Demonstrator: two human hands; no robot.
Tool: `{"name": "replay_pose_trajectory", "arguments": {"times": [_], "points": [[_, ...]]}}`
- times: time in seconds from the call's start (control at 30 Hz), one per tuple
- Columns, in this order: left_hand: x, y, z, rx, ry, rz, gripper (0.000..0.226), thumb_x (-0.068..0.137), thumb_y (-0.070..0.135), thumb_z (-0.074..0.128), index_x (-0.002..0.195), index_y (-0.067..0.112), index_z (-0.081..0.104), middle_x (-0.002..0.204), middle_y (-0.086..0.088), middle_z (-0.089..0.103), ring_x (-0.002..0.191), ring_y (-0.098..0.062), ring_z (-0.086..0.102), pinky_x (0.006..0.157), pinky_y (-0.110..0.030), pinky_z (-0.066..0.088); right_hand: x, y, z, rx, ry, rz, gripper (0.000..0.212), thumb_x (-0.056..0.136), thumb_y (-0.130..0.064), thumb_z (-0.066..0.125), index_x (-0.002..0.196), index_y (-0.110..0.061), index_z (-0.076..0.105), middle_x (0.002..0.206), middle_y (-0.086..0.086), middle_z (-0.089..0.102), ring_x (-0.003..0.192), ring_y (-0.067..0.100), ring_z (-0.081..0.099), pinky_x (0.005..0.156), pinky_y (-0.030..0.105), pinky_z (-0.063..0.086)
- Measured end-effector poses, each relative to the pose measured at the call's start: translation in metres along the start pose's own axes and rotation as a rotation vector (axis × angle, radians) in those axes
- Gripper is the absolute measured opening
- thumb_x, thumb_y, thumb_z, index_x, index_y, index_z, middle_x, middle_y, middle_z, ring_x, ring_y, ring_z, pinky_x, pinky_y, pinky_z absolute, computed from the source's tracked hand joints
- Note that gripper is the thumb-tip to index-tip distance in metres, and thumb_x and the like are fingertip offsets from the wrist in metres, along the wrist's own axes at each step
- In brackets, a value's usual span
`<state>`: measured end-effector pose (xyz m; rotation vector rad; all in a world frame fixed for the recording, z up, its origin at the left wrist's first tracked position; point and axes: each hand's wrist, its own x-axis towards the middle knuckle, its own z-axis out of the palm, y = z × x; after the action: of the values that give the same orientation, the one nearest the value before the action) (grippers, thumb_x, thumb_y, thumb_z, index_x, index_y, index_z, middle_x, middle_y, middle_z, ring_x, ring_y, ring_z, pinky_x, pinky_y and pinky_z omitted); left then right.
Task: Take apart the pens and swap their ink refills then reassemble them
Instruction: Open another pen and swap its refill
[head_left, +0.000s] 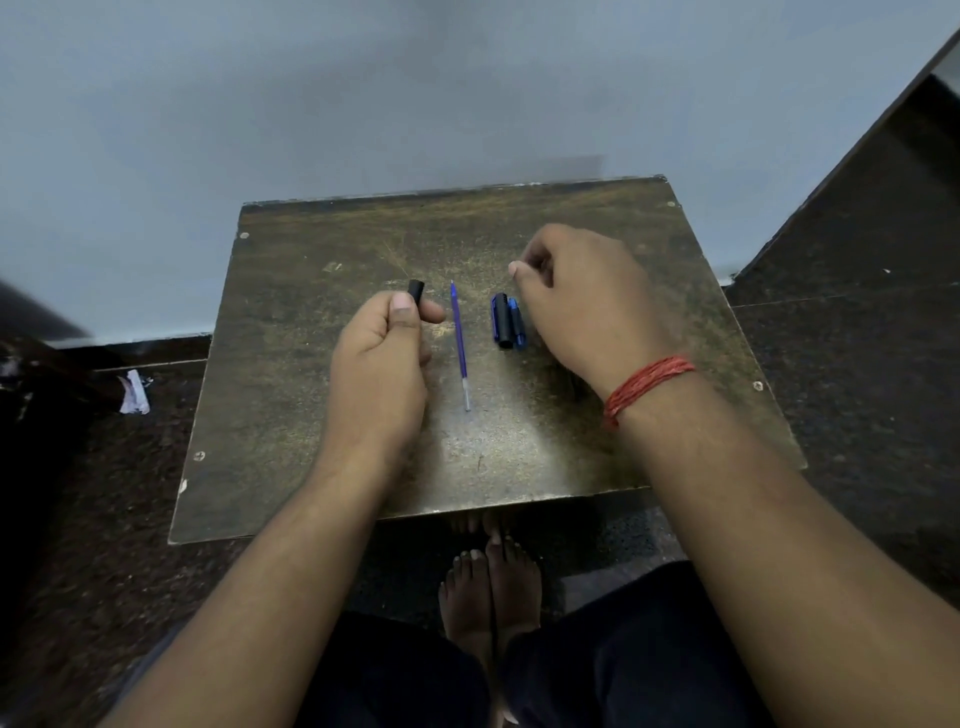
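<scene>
- My left hand (382, 364), nearest me, is closed around a black pen barrel (416, 290), its end poking out away from me.
- My right hand (582, 306) is curled; I cannot tell what it pinches.
- Mid-disassembly, I judge: next, seat a refill.
- The blue refill (459, 343) lies mid-table (291, 415), long axis running away from me, tip far, with two caps (508, 321) just beside it.

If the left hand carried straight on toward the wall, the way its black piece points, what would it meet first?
Probably nothing on the table. The left hand grips a black pen piece aimed at bare tabletop, then the far edge. The blue refill lies off to its right.
</scene>
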<state>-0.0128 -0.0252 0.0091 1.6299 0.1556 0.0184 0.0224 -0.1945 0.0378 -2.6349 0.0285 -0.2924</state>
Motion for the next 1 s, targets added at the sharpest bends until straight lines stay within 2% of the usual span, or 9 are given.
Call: {"name": "replay_pose_trajectory", "arguments": {"times": [0.13,0.27,0.43,0.67,0.87,1.0], "points": [[0.003,0.003,-0.002,-0.149,0.044,-0.066,0.036,0.108,0.031,0.037,0.084,0.023,0.063,0.052,0.013,0.033,0.041,-0.004,0.025,0.041,-0.021,0.023,-0.009,-0.024,0.01,-0.133,-0.09,-0.144,0.021,0.096,-0.038,0.055,0.095,-0.02,0.066,0.096,0.0,0.068,0.098,0.024,0.06,0.077,0.033,0.041],[0.004,0.004,-0.003,-0.202,0.065,-0.089,0.035,0.109,0.029,0.036,0.086,0.02,0.062,0.051,0.013,0.032,0.04,-0.003,0.023,0.04,-0.02,0.023,-0.019,-0.035,0.019,-0.24,-0.222,-0.178,0.028,0.094,-0.042,0.056,0.096,-0.016,0.066,0.1,0.007,0.068,0.107,0.03,0.057,0.086,0.041,0.05],[0.004,0.007,-0.002,-0.25,0.069,-0.1,0.035,0.11,0.026,0.035,0.087,0.016,0.059,0.049,0.013,0.03,0.039,-0.003,0.021,0.039,-0.019,0.021,-0.028,-0.049,0.031,-0.359,-0.128,-0.22,0.012,0.09,-0.029,0.062,0.09,-0.018,0.067,0.095,0.005,0.07,0.1,0.03,0.058,0.082,0.042,0.042],[0.006,0.01,-0.002,-0.287,0.09,-0.105,0.035,0.111,0.024,0.033,0.087,0.015,0.058,0.048,0.012,0.03,0.038,-0.003,0.02,0.039,-0.018,0.018,-0.03,-0.057,0.04,-0.388,-0.103,-0.197,0.011,0.087,-0.026,0.06,0.085,-0.018,0.068,0.089,0.005,0.07,0.096,0.031,0.061,0.084,0.044,0.039],[0.007,0.008,-0.003,-0.292,0.096,-0.114,0.035,0.111,0.025,0.034,0.087,0.016,0.058,0.047,0.013,0.03,0.038,-0.003,0.02,0.038,-0.017,0.02,-0.021,-0.054,0.025,-0.228,-0.128,-0.175,0.018,0.084,-0.039,0.056,0.079,-0.022,0.061,0.087,0.006,0.069,0.096,0.031,0.06,0.076,0.04,0.039],[0.007,0.005,-0.002,-0.272,0.068,-0.126,0.035,0.11,0.026,0.035,0.086,0.017,0.059,0.048,0.013,0.03,0.038,-0.003,0.021,0.038,-0.018,0.021,-0.019,-0.051,0.012,0.024,-0.173,-0.027,0.017,0.08,-0.032,0.056,0.073,-0.017,0.055,0.072,0.004,0.065,0.078,0.027,0.062,0.065,0.034,0.046]]}}
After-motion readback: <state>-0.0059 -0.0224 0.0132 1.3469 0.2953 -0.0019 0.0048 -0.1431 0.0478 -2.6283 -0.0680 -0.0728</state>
